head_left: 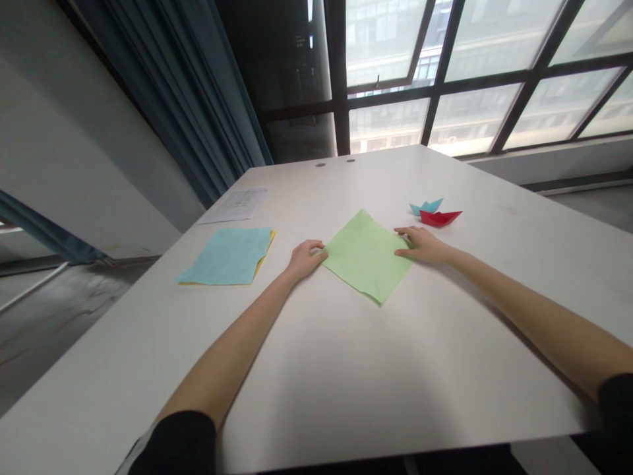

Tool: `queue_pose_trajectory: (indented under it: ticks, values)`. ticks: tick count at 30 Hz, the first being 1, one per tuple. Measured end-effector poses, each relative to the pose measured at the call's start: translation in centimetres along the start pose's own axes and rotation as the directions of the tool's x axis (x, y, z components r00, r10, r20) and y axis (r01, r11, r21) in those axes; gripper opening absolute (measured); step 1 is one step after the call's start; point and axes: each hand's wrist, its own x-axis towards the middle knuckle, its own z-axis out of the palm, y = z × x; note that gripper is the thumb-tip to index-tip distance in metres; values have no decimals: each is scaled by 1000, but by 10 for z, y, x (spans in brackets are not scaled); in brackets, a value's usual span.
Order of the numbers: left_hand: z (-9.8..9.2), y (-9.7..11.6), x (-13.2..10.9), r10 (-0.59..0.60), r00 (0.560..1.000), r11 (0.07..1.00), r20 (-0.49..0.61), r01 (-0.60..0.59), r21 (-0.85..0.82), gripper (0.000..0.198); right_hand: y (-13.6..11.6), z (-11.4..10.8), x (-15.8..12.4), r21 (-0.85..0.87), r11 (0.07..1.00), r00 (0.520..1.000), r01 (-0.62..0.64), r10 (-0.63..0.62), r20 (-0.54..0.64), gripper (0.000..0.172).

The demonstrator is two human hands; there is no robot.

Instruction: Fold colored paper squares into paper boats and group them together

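Note:
A square sheet of light green paper (366,254) lies on the white table in front of me, turned so that one corner points toward me. Its near corner shows faint creases. My left hand (305,259) is at the left corner, fingers curled and thumb close to them, pinching the paper's edge. Over the right corner rests my right hand (422,245), its thumb and fingers apart and touching the sheet. Just beyond that hand sit a red folded paper boat (439,218) and a light blue paper boat (426,207), side by side.
Left of my left hand lies a stack of blue paper (230,256) with yellow paper (266,254) showing beneath. A printed white sheet (237,205) is farther back, near the table's left edge. Past the white table (346,369) are a blue curtain (198,86) and windows.

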Motion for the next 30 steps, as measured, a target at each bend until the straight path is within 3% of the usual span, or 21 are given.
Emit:
queue_pose_trajectory:
  ticks: [8, 15, 19, 25, 30]
  values:
    - [5, -5, 3, -5, 1000, 999, -29, 3, -42, 23, 2, 0, -1, 139, 988, 996, -65, 72, -44, 61]
    - [4, -4, 2, -44, 999, 998, -31, 42, -48, 25, 4, -5, -2, 209, 978, 999, -17, 24, -29, 26]
    - [1, 1, 1, -45, 997, 998, -61, 42, -51, 23, 3, -8, -3, 242, 970, 1000, -17, 18, -2, 25]
    - [-2, 7, -1, 17, 996, 1000, -87, -16, 3, 20, 0, -9, -4, 162, 985, 997, 53, -44, -62, 21]
    - [-3, 10, -2, 24, 994, 996, -108, -14, 94, 29, 2, -8, -2, 74, 986, 989, 148, -148, -3, 41]
